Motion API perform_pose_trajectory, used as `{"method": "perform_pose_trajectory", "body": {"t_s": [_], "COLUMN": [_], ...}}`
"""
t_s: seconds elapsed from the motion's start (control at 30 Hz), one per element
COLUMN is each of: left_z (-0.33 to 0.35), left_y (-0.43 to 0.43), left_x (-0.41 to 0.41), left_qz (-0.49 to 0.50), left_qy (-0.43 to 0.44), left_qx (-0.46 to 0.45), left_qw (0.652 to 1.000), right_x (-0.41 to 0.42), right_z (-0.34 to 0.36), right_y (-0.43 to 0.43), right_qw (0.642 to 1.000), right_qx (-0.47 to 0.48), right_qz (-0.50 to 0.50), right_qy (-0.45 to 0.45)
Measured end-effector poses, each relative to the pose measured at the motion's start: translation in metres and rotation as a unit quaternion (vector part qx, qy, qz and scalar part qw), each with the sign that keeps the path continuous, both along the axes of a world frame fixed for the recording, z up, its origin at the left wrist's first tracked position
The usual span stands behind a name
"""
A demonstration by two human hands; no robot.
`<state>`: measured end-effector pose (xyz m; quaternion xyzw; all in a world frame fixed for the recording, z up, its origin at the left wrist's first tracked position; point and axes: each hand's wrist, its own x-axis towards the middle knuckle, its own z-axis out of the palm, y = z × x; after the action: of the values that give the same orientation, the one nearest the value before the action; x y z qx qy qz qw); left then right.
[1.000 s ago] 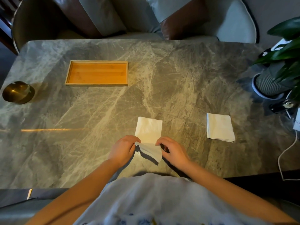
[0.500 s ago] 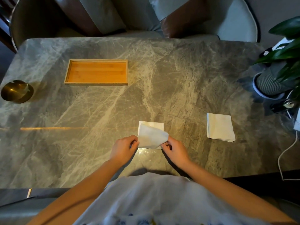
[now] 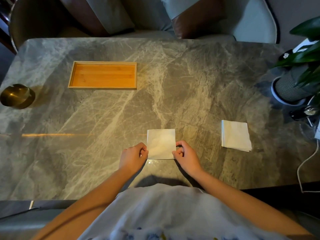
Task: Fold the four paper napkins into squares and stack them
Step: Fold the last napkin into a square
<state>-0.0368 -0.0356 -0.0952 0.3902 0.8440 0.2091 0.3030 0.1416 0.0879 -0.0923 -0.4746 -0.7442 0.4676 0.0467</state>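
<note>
A white paper napkin (image 3: 161,143) lies flat as a square on the marble table (image 3: 121,118), just in front of me. My left hand (image 3: 133,157) pinches its near left edge with curled fingers. My right hand (image 3: 186,155) pinches the near right edge the same way. To the right, apart from my hands, rests a stack of folded white napkins (image 3: 235,135) with its layered edges showing at the front.
An orange wooden tray (image 3: 103,75) sits at the back left. A brass bowl (image 3: 17,96) stands at the left edge. A potted plant (image 3: 292,87), small dark items and a white cable (image 3: 306,161) crowd the right edge. Chairs stand beyond the table.
The near half of the napkin, lifted a second ago, has been carried forward and laid over the far half. The long strip is now a flat square, with both hands at its near corners.
</note>
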Motion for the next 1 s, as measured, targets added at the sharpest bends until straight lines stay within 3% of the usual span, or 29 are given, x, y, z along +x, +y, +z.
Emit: {"method": "perform_pose_trajectory", "body": {"t_s": [0.43, 0.53, 0.6, 0.7, 0.83, 1.0], "left_z": [0.005, 0.005, 0.005, 0.003, -0.013, -0.024], "left_y": [0.006, 0.004, 0.003, 0.011, 0.024, 0.015], "left_x": [0.003, 0.004, 0.004, 0.009, 0.022, 0.006], "left_qz": [-0.02, -0.019, -0.038, -0.146, -0.275, -0.306], "left_qy": [0.039, 0.065, 0.115, 0.208, 0.232, 0.221], "left_qx": [-0.04, -0.031, 0.008, 0.029, -0.084, -0.112], "left_qw": [0.998, 0.997, 0.993, 0.967, 0.929, 0.919], "right_x": [-0.001, -0.001, -0.003, -0.022, -0.046, -0.028], "right_z": [0.0, 0.004, 0.011, 0.019, 0.006, -0.014], "right_y": [-0.002, -0.003, -0.003, -0.002, -0.01, -0.001], "right_qw": [0.999, 0.997, 0.989, 0.952, 0.913, 0.895], "right_qx": [0.017, 0.06, 0.136, 0.245, 0.229, 0.197], "right_qz": [-0.009, -0.004, 0.044, 0.174, 0.291, 0.322], "right_qy": [-0.034, -0.043, -0.033, -0.057, -0.174, -0.237]}}
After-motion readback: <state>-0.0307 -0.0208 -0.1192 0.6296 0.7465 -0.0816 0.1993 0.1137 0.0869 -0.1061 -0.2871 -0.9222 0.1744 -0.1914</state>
